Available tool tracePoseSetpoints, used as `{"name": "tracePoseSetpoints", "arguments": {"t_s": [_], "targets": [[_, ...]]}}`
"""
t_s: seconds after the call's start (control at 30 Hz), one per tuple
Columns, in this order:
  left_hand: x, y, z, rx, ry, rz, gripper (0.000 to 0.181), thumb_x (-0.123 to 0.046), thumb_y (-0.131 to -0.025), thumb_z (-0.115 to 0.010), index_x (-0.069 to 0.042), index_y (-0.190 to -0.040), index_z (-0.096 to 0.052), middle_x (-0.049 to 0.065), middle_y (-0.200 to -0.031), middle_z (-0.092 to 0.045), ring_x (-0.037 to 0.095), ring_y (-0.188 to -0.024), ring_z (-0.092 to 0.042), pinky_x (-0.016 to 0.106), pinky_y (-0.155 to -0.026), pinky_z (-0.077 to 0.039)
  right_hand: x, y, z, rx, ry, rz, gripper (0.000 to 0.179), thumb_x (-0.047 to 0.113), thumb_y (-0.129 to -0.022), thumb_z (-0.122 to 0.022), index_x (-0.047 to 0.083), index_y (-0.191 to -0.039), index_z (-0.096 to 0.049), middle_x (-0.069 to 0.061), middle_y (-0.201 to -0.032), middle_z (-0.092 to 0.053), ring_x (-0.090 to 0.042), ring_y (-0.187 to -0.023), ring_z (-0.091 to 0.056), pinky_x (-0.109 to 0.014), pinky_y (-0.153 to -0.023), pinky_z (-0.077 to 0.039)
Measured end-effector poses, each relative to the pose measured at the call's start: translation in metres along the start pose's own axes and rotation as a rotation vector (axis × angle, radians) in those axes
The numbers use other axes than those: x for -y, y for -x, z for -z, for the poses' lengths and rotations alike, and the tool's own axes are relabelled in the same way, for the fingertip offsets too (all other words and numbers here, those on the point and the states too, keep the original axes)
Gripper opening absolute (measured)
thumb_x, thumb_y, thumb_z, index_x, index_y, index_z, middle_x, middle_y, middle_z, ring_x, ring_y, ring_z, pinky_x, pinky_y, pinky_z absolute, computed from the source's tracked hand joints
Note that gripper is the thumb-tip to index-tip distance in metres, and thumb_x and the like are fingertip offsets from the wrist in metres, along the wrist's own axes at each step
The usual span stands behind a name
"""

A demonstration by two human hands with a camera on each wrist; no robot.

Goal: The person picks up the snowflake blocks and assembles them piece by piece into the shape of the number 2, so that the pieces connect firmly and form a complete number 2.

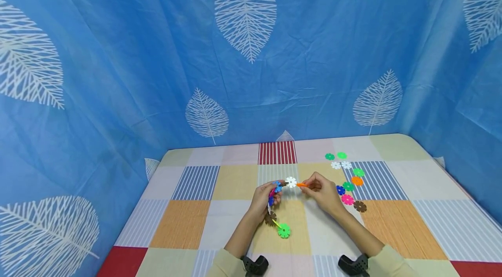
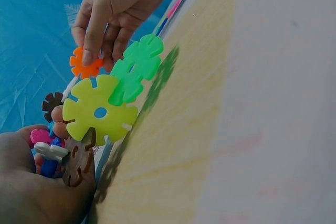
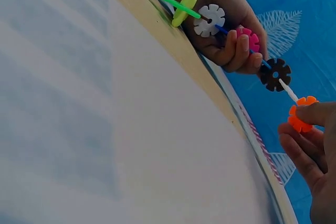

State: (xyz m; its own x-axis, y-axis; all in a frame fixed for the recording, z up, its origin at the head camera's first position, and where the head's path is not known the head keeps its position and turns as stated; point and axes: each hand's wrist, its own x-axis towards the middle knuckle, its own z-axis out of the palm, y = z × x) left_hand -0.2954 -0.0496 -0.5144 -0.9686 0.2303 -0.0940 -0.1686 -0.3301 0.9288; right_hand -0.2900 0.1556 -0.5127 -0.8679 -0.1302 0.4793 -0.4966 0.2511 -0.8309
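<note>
A chain of slotted, flower-shaped plastic discs hangs from my left hand [image 1: 259,202], whose fingers curl round its middle near a pink disc [image 3: 250,40]. Its lower end has a green disc [image 1: 284,231], a yellow disc [image 2: 84,100] and a brown disc [image 2: 73,167]. At the upper end, a white disc [image 1: 291,182] sticks out from another brown disc [image 3: 271,81]. Between thumb and fingers, my right hand [image 1: 324,193] pinches an orange disc [image 3: 300,121] edge to edge with that white disc. How deep their slots engage cannot be told.
Right of my hands, several loose discs lie on the patchwork cloth [image 1: 231,220], among them a brown disc [image 1: 360,206], a pink disc [image 1: 347,199], an orange disc [image 1: 357,180] and a white disc [image 1: 336,165]. Blue leaf-print curtain [image 1: 313,72] surrounds the table's back and sides.
</note>
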Motion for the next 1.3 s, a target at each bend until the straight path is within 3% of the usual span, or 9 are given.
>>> {"name": "tracePoseSetpoints", "arguments": {"t_s": [0.13, 0.37, 0.5, 0.73, 0.9, 1.1, 1.3], "targets": [[-0.004, 0.003, -0.002, 0.006, -0.018, 0.000, 0.031, -0.008, -0.095, -0.046, 0.012, -0.114, -0.057, 0.002, -0.064, -0.057, 0.003, -0.049, -0.049, 0.013, -0.044, -0.043, -0.002, 0.001, -0.002, 0.006, -0.009, 0.001, 0.018, 0.002, -0.076, -0.073, 0.009, -0.079, -0.057, -0.009, -0.085, -0.068, -0.013, -0.071, -0.065, -0.026, -0.063, -0.054], [0.002, 0.002, 0.001, 0.031, -0.053, -0.019, 0.031, -0.011, -0.093, -0.050, 0.011, -0.112, -0.059, 0.002, -0.065, -0.057, 0.004, -0.049, -0.050, 0.014, -0.044, -0.043, 0.008, 0.003, -0.004, 0.002, -0.025, 0.011, 0.017, -0.004, -0.075, -0.072, 0.002, -0.078, -0.056, -0.015, -0.086, -0.068, -0.024, -0.075, -0.067, -0.023, -0.066, -0.054], [0.002, 0.004, 0.002, 0.053, -0.080, -0.023, 0.026, -0.008, -0.090, -0.051, 0.010, -0.105, -0.061, 0.005, -0.069, -0.059, 0.007, -0.051, -0.055, 0.016, -0.048, -0.047, -0.001, 0.003, -0.005, 0.008, -0.044, 0.012, 0.016, -0.005, -0.076, -0.071, 0.002, -0.080, -0.056, -0.014, -0.085, -0.068, -0.023, -0.075, -0.067, -0.023, -0.067, -0.054], [0.000, 0.003, 0.004, 0.102, -0.127, 0.031, 0.012, -0.008, -0.086, -0.054, -0.001, -0.076, -0.056, 0.006, -0.073, -0.061, 0.012, -0.056, -0.061, 0.020, -0.051, -0.051, 0.027, 0.003, -0.004, 0.067, -0.026, 0.053, 0.014, -0.010, -0.077, -0.067, -0.003, -0.084, -0.057, -0.016, -0.082, -0.066, -0.027, -0.073, -0.066, -0.026, -0.067, -0.054], [0.002, 0.002, 0.005, 0.136, -0.149, 0.009, 0.016, -0.010, -0.090, -0.056, -0.005, -0.076, -0.051, 0.007, -0.072, -0.063, 0.011, -0.055, -0.059, 0.019, -0.051, -0.049, 0.024, 0.003, -0.011, 0.100, -0.062, 0.079, 0.013, -0.011, -0.077, -0.066, -0.004, -0.086, -0.059, -0.018, -0.082, -0.066, -0.032, -0.072, -0.065, -0.029, -0.066, -0.054], [0.003, 0.000, 0.004, 0.114, -0.105, 0.005, 0.009, -0.008, -0.090, -0.057, 0.001, -0.091, -0.057, 0.008, -0.072, -0.066, 0.010, -0.053, -0.059, 0.019, -0.051, -0.049, 0.000, 0.003, -0.016, 0.073, -0.054, 0.078, 0.015, -0.007, -0.077, -0.068, 0.006, -0.085, -0.065, -0.009, -0.081, -0.067, -0.019, -0.073, -0.066, -0.024, -0.066, -0.054], [0.002, 0.001, 0.004, 0.078, -0.115, 0.020, 0.010, -0.006, -0.088, -0.060, 0.000, -0.080, -0.063, 0.009, -0.070, -0.065, 0.010, -0.052, -0.058, 0.018, -0.049, -0.048, -0.001, 0.003, -0.016, 0.081, -0.052, 0.099, 0.015, -0.009, -0.076, -0.068, 0.006, -0.081, -0.068, -0.005, -0.079, -0.067, -0.012, -0.073, -0.065, -0.024, -0.066, -0.053]]}}
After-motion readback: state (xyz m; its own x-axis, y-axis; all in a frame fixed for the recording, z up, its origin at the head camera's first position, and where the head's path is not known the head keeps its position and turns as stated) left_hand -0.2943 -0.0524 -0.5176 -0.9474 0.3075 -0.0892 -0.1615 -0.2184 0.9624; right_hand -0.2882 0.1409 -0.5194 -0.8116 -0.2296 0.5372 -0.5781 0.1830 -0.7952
